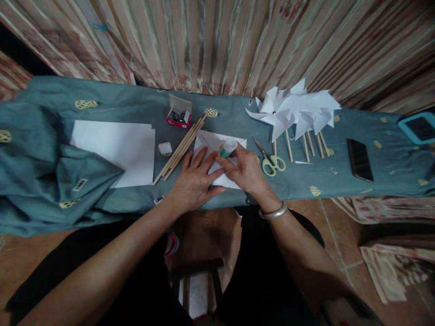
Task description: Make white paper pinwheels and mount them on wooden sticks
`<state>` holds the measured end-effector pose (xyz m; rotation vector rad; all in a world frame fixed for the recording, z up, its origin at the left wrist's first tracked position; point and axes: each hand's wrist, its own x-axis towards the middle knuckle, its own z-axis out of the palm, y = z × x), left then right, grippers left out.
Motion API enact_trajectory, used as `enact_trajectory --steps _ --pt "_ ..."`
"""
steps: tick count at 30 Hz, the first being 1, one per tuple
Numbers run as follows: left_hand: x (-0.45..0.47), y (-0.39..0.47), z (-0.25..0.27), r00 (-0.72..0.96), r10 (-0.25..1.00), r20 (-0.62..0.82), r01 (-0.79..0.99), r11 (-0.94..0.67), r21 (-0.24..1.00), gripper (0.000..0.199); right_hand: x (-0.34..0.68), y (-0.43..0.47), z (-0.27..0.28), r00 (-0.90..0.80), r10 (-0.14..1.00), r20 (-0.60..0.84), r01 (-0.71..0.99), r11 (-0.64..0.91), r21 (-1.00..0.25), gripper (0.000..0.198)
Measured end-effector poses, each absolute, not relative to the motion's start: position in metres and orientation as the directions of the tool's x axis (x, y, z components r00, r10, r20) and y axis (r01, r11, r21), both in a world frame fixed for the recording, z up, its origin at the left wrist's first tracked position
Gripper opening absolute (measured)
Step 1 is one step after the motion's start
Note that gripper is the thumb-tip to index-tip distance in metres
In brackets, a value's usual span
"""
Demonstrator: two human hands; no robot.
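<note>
A square sheet of white paper (217,136) with cut slits lies on the cloth in front of me. My left hand (199,179) rests flat on it, fingers spread, holding nothing. In my right hand (244,170) is a glue stick (227,147) with a green and white tube, gripped upright over the paper's middle; its lower end is hidden by my fingers. Just right of that hand lie scissors (269,163) with light green handles. Several wooden sticks (183,147) lie slantwise by my left fingers, beside a small white cap-like piece (165,148).
White sheets (115,145) lie on the left, partly under bunched cloth (81,181). A red open box (179,113) of small metal pieces stands at the back. Several paper pinwheels (295,108) on sticks, a phone (360,159) and a blue-framed device (418,127) are to the right.
</note>
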<state>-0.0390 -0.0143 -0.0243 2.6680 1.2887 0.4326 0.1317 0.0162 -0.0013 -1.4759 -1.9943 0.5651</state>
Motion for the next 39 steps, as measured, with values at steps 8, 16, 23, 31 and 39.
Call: enact_trajectory --steps 8,16,23,31,39 --pt "-0.040 -0.014 -0.028 0.585 0.782 0.215 0.736 -0.623 0.265 0.050 0.128 0.016 -0.002 -0.211 0.952 0.223 0.732 0.305 -0.609 0.027" --pt "-0.040 -0.014 -0.029 0.574 0.789 0.220 0.735 -0.615 0.286 0.050 0.129 0.019 -0.006 -0.214 0.941 0.262 0.736 0.331 -0.591 0.027" --pt "-0.040 -0.014 -0.027 0.584 0.787 0.200 0.738 -0.617 0.273 0.050 0.132 0.022 -0.011 -0.212 0.931 0.297 0.758 0.349 -0.551 0.027" --pt "-0.040 -0.014 -0.026 0.585 0.785 0.205 0.740 -0.620 0.262 0.050 0.137 0.022 -0.008 -0.197 0.930 0.311 0.768 0.344 -0.540 0.025" --pt "-0.041 -0.014 -0.026 0.576 0.798 0.178 0.756 -0.603 0.255 0.050 0.162 0.021 0.001 0.010 0.986 0.169 0.342 0.156 -0.927 0.021"
